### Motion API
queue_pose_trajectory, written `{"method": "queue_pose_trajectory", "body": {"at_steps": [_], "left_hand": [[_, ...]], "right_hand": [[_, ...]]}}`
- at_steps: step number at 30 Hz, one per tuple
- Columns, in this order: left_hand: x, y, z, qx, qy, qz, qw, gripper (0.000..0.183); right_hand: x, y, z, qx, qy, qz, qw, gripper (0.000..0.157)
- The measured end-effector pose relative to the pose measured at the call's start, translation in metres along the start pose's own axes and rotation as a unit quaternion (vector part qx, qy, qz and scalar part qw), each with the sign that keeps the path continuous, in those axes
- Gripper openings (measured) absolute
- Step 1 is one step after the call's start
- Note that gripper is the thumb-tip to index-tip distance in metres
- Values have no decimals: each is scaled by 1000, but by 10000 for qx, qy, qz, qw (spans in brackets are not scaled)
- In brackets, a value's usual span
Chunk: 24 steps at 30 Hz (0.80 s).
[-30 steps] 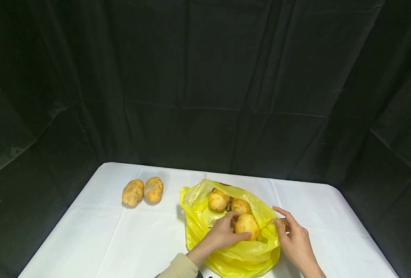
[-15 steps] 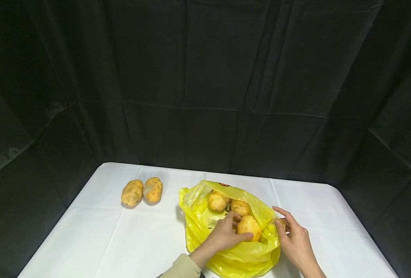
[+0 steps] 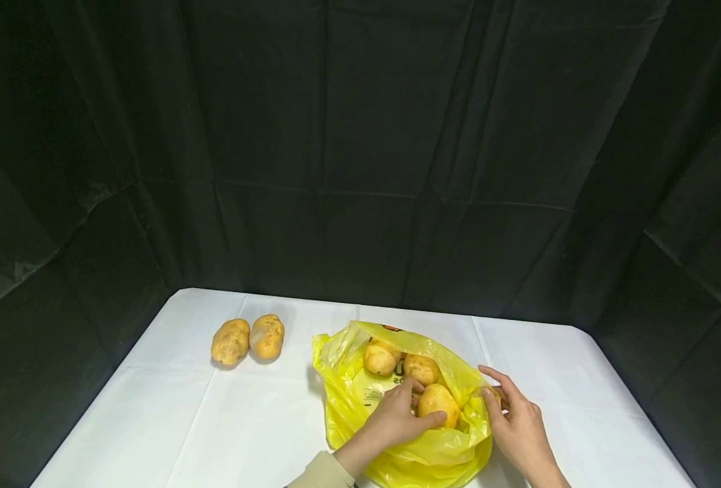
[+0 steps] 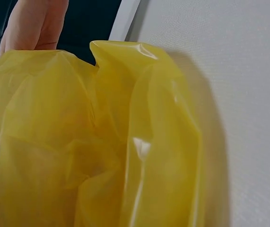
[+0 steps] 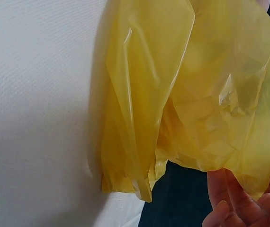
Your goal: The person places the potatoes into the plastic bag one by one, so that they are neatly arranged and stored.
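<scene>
A yellow plastic bag [image 3: 415, 453] lies on the table with its mouth spread wide. Inside it my left hand [image 3: 394, 415] grips a potato [image 3: 438, 405], thumb on the near side and fingers on the far side. Two more potatoes show deeper in the bag, one potato [image 3: 381, 357] at the left and another potato [image 3: 422, 370] beside it. My right hand [image 3: 519, 423] pinches the bag's right rim between thumb and fingers. The left wrist view is mostly filled by the bag [image 4: 54, 137]; the right wrist view shows the right hand's fingers [image 5: 234, 194] at its edge.
Two loose potatoes sit side by side at the table's back left, a longer potato [image 3: 230, 342] and a paler-patched potato [image 3: 267, 337]. The table [image 3: 153, 420] has a white cloth. A black curtain [image 3: 360, 149] stands behind and at both sides.
The left hand and the potato in it have shifted slightly right and toward me within the bag. My right hand stays at the bag's rim.
</scene>
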<state>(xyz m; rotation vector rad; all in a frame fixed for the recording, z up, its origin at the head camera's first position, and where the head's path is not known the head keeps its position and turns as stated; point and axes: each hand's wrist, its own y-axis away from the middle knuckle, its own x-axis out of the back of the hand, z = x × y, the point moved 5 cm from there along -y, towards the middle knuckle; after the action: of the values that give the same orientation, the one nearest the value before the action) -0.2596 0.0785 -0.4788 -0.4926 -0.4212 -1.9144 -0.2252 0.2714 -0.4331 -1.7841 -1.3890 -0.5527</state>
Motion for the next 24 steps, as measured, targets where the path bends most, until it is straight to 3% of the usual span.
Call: {"method": "queue_pose_trajectory", "body": {"at_steps": [6,13,24], "left_hand": [[3,2,-3,-20,-108,34,9999,45],[13,13,-2,-408,-319,431,9977,45],[49,25,1,-952,24,1105,9893,36]], "right_hand": [[-4,-2,5,-242,-9,-170,9996,37],[-6,-2,8,-187,-5,-175,9997,37],[-10,-4,11,-259,-19,-243,9994,37]]}}
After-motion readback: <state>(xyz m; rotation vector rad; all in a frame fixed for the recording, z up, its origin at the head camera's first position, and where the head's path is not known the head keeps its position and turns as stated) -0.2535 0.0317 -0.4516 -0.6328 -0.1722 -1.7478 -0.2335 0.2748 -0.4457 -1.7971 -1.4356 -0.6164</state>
